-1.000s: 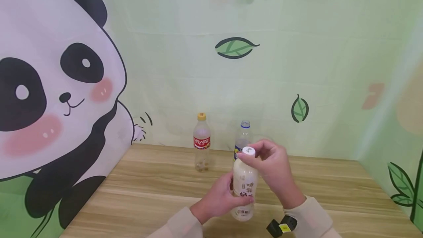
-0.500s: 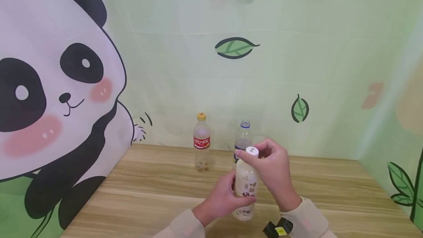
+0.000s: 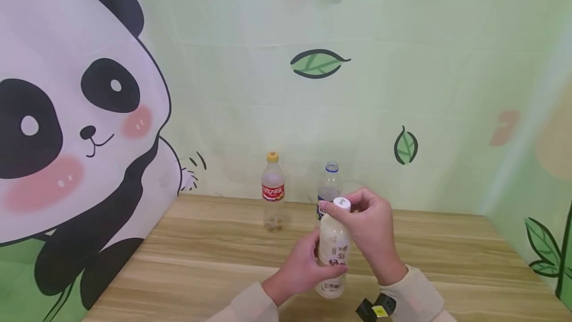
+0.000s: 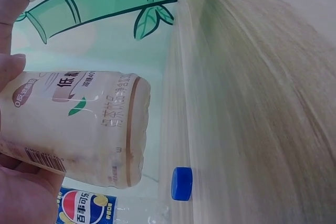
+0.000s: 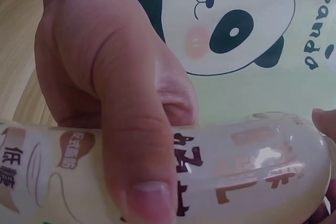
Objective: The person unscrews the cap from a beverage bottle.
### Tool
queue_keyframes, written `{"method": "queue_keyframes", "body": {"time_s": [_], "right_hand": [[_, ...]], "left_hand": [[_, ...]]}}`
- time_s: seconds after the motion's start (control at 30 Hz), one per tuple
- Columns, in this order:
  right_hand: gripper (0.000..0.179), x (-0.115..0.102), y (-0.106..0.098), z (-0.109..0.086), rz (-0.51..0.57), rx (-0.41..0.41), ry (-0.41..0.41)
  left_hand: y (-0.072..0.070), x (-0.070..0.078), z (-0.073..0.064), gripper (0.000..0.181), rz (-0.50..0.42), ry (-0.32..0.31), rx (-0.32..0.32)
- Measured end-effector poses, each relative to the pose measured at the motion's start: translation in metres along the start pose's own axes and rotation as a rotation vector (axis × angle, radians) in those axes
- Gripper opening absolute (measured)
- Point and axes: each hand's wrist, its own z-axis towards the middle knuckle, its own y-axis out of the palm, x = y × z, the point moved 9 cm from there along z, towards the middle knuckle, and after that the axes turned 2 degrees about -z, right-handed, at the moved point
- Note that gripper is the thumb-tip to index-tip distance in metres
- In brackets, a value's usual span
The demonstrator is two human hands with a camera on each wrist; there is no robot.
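A pale milk drink bottle with brown lettering and a white cap stands almost upright before me in the head view. My left hand grips its body, with the thumb across the front. At the top, my right hand pinches the white cap between thumb and fingers. In the left wrist view, a gap shows between the milk bottle's base and the tabletop. The right wrist view has the left thumb lying over the label, while right-hand fingertips show at the neck end.
Behind the held bottle stands a Pepsi bottle with its mouth uncapped. A blue cap lies on the wooden table near it. Farther left is a Coca-Cola bottle with a yellow cap. A panda-print backdrop closes off the back.
Both hands and the milk bottle have shifted slightly right since a second ago, mostly in the first half second. The hold on body and cap stays the same.
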Motion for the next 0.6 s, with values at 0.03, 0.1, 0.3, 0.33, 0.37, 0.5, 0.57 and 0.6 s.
{"method": "queue_keyframes", "body": {"time_s": [0.03,0.1,0.3,0.33,0.37,0.5,0.57,0.6], "right_hand": [[0.04,0.0,-0.0001,0.0002,0.007,0.0,-0.004],[0.038,-0.0003,0.0004,0.0006,0.025,-0.007,-0.015],[0.036,0.0005,0.002,0.0032,0.067,-0.05,-0.027],[0.036,0.0005,0.0025,0.0037,0.068,-0.059,-0.026],[0.036,0.001,0.0029,0.0042,0.069,-0.066,-0.022],[0.034,0.0005,0.0045,0.0058,0.103,-0.09,-0.021],[0.033,-0.0001,0.0053,0.0063,0.138,-0.097,-0.025],[0.033,-0.0005,0.0058,0.0064,0.154,-0.102,-0.028]], "left_hand": [[-0.0002,-0.0004,0.0001,0.054,0.001,0.0,0.0],[-0.0005,-0.0011,0.0003,0.055,0.002,-0.001,-0.002],[-0.0013,-0.0022,0.0005,0.054,-0.009,-0.006,-0.02],[-0.0018,-0.0023,0.0005,0.054,-0.009,-0.008,-0.021],[-0.0022,-0.0026,0.0005,0.054,-0.01,-0.009,-0.024],[-0.0041,-0.004,0.0001,0.053,-0.009,-0.017,-0.028],[-0.0045,-0.0046,-0.0004,0.053,-0.011,-0.021,-0.029],[-0.0047,-0.0047,-0.0006,0.053,-0.014,-0.021,-0.028]]}}
